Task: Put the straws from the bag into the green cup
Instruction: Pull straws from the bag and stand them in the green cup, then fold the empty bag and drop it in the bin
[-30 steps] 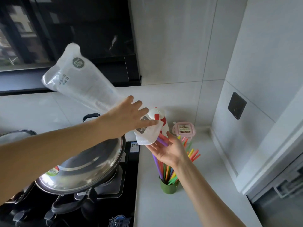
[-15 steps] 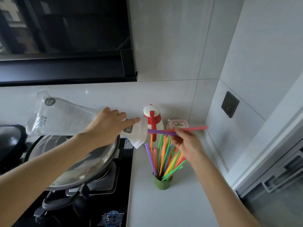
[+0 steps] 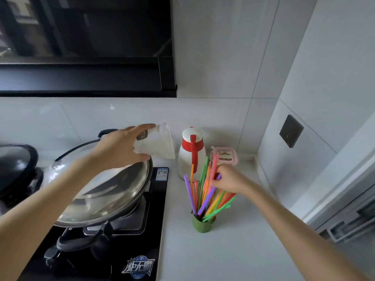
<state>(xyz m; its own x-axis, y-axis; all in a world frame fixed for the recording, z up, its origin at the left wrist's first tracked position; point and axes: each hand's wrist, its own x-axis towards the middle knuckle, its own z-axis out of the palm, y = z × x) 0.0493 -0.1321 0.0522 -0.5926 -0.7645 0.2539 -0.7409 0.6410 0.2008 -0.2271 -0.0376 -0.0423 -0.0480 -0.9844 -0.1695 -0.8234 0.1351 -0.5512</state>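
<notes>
A small green cup (image 3: 202,225) stands on the white counter, holding several colourful straws (image 3: 205,191) that fan upward. My right hand (image 3: 229,178) is at the tops of the straws, its fingers closed on a pink straw and a purple straw (image 3: 209,196) whose lower ends reach into the cup. My left hand (image 3: 121,148) grips the clear plastic bag (image 3: 158,142) near its open end, above the pan lid. The bag's rest trails down behind my forearm and looks empty.
A steel-lidded pan (image 3: 109,189) sits on the black gas hob (image 3: 125,250) at the left. A white and red jug (image 3: 191,153) and a pink lidded box (image 3: 224,156) stand behind the cup. Walls close the counter at the back and right.
My right hand turned the two straws from level to nearly upright and lowered them into the cup. My left hand swung the bag's far end down over the pan.
</notes>
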